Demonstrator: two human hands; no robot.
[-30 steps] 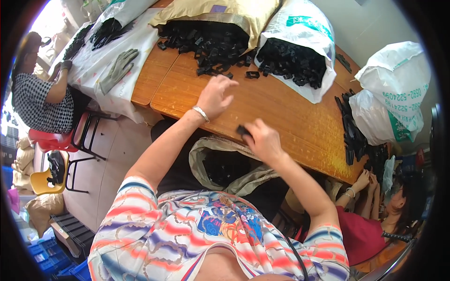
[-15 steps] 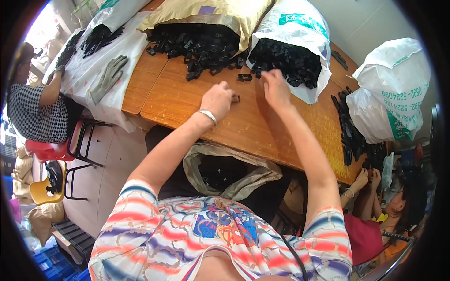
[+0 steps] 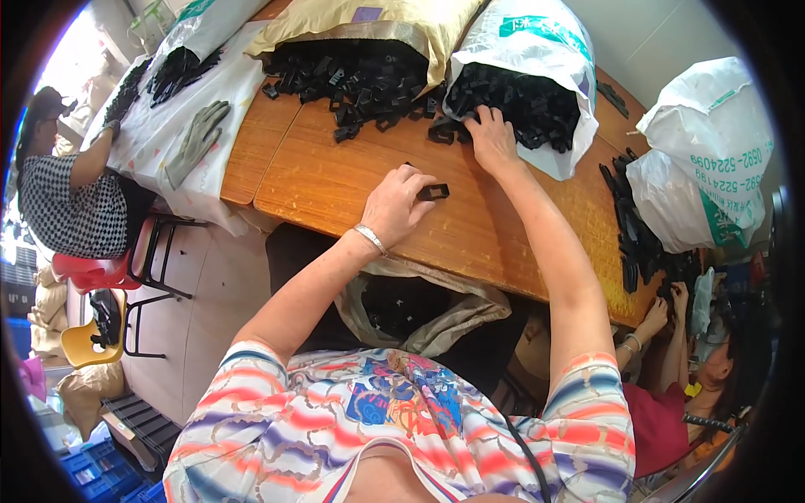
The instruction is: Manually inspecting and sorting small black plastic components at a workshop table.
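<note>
My left hand [image 3: 397, 204] is above the wooden table [image 3: 327, 180], its fingers closed on a small black plastic part [image 3: 434, 192]. That part is rectangular with an opening through it. My right hand [image 3: 493, 141] reaches to the mouth of a white woven bag [image 3: 558, 50], fingers apart and fingertips touching the heap of black plastic parts [image 3: 532, 109] spilling out. Whether one of those parts is between its fingers does not show clearly. Beside its thumb, a few loose black parts [image 3: 443, 130] lie on the wood.
A tan bag [image 3: 369, 25] spills more black parts at the back. An open sack [image 3: 474, 314] hangs below the table edge at my lap. Long black strips [image 3: 625, 226] and another white bag [image 3: 708, 159] are at right. Grey glove [image 3: 197, 142] at left; one person works on each side.
My right hand has moved up into the parts at the white bag's mouth. The left hand has shifted slightly right and down, and the part in it shows more fully.
</note>
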